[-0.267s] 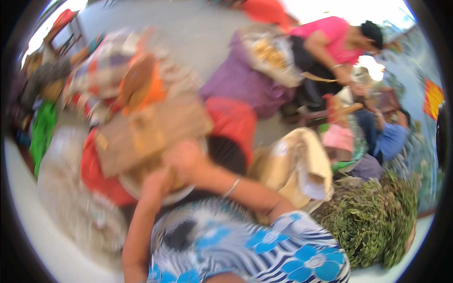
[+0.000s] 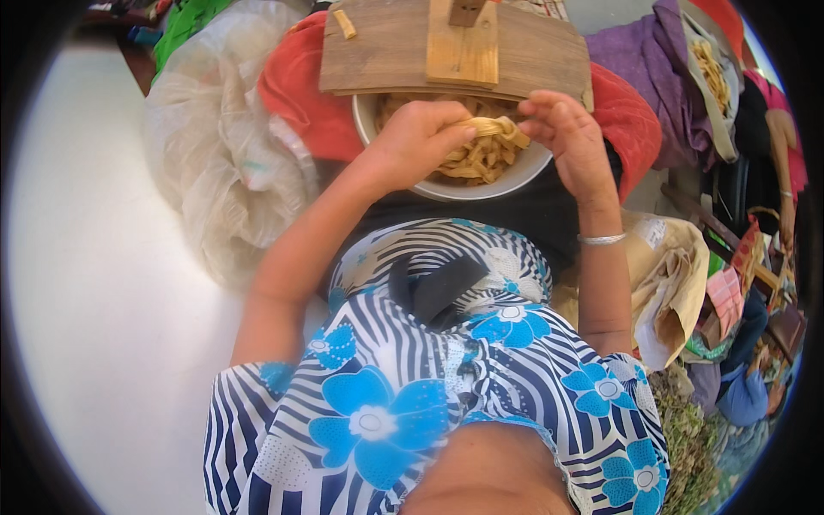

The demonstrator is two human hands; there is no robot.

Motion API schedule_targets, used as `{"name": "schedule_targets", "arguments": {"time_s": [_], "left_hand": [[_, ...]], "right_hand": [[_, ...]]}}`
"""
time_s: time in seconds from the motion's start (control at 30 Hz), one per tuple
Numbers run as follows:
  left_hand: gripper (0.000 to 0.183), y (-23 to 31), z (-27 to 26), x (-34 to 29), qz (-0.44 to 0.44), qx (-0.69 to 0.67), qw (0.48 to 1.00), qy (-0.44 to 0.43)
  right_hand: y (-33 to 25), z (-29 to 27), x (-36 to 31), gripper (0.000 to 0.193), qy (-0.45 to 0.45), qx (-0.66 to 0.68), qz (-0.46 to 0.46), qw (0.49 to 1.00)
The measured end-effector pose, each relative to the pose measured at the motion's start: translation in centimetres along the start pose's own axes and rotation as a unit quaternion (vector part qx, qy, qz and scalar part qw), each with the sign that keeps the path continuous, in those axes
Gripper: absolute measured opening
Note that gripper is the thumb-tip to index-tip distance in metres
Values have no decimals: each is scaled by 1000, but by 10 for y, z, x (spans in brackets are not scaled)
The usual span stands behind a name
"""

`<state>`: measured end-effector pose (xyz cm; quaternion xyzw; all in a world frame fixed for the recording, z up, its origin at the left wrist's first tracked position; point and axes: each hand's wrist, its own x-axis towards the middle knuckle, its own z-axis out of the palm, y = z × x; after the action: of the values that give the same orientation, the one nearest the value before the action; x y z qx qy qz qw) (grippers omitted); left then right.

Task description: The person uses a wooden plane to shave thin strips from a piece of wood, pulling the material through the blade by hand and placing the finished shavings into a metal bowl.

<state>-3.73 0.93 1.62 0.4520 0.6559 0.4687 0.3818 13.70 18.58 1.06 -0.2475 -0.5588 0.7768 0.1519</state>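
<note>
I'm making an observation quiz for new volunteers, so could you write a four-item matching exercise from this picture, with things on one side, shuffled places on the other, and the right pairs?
Things
1. Tan strip
2. Wooden board
3. Translucent plastic bag
4. Bracelet

Places
A. Out to the left of the left forearm
B. Around the right wrist
C. Held by the left hand
D. Hiding the far side of the pale basin

Right pairs: 1-C, 2-D, 3-A, 4-B
</note>
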Motion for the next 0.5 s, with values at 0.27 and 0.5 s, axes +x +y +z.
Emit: {"name": "schedule_targets", "arguments": {"time_s": [0.27, 0.5], "left_hand": [[18, -3, -19, 17, -191, -295, 932, -84], [15, 3, -37, 20, -126, -188, 974, -26]], "right_hand": [[-6, 20, 28, 21, -159, -89, 75, 980], [-9, 30, 42, 17, -65, -49, 6, 997]]}}
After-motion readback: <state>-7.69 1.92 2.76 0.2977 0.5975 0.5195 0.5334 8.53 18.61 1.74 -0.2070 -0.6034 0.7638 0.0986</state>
